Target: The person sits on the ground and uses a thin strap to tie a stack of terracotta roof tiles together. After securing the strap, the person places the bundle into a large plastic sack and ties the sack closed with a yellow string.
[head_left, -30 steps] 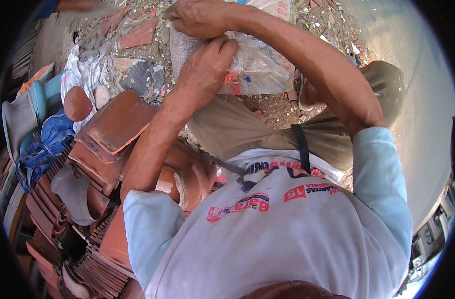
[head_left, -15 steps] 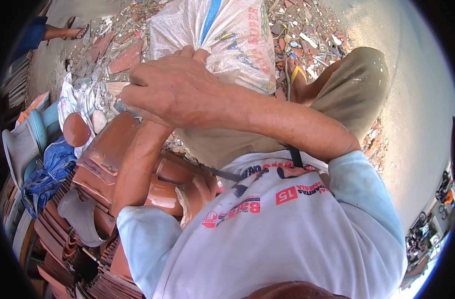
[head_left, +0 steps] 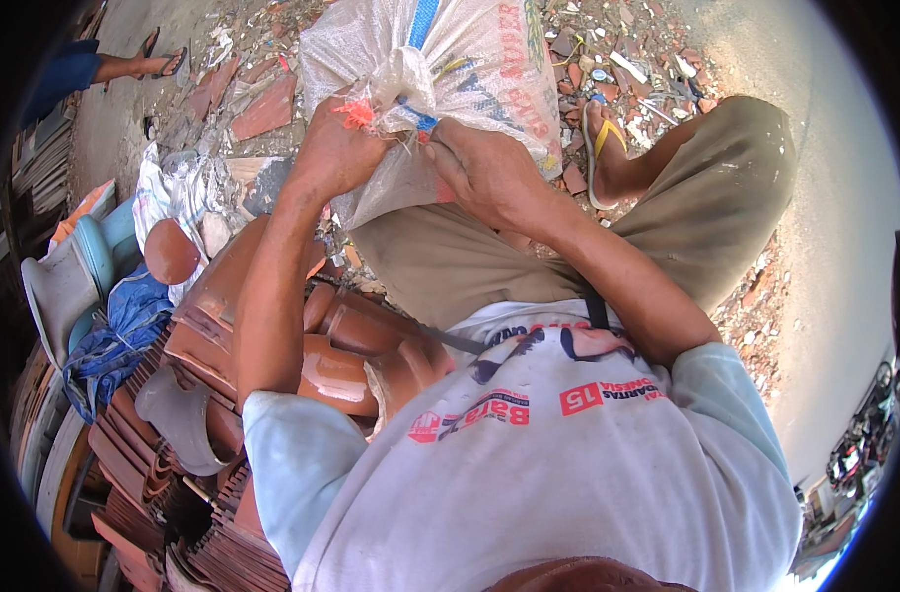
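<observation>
A whitish woven plastic sack [head_left: 356,59] with a blue stripe stands in front of me, its mouth gathered into a bunched neck [head_left: 405,87]. My left hand [head_left: 343,148] is closed around the left side of that neck. Frayed red plastic string [head_left: 356,111] sticks out above its fingers. On the other side, my right hand [head_left: 489,176] is pinched close against the neck, beside a blue strip of the sack. A speck of red shows at its fingertips, apparently the same string; most of it is hidden.
Stacked brown roof tiles [head_left: 346,375] lie at my left, with a grey curved tile [head_left: 179,419] on them. Beyond are a blue plastic sheet [head_left: 124,326] and a white sack [head_left: 159,187]. Broken tile rubble [head_left: 267,109] covers the ground. Another person's feet [head_left: 159,64] show far left.
My right hand was crossed over to the left, covering the neck and my left hand. It has swung back to the right side, and the gathered neck and red string now show.
</observation>
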`<state>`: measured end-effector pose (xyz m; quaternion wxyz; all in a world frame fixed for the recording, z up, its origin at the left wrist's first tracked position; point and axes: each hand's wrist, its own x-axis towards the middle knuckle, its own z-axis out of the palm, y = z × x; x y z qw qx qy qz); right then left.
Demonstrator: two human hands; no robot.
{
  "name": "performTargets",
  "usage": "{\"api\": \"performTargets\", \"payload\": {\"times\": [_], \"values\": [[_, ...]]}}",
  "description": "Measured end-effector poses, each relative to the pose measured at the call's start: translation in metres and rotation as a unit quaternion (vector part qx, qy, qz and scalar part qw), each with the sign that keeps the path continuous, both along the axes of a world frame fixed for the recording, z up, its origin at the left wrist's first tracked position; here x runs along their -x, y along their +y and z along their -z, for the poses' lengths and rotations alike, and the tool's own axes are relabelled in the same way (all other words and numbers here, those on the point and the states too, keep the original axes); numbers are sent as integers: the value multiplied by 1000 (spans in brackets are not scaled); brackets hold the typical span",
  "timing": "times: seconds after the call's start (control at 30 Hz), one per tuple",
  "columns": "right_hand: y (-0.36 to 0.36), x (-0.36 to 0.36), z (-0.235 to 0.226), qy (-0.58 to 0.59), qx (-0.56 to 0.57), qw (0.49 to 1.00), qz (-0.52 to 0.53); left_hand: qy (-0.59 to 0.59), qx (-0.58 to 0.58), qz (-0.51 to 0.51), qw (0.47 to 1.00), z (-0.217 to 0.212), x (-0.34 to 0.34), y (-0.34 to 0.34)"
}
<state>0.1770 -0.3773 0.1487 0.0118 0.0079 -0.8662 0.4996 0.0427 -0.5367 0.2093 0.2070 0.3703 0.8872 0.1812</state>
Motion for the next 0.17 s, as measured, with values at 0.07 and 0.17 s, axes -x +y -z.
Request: {"api": "performTargets", "payload": {"times": [0.07, 0.17], "values": [[13, 0, -2, -46, -4, 999, -13, -13, -17, -20, 1000, 8, -2, -10], [23, 6, 3, -77, -7, 996, -37, -45, -123, -68, 989, 29, -13, -31]]}}
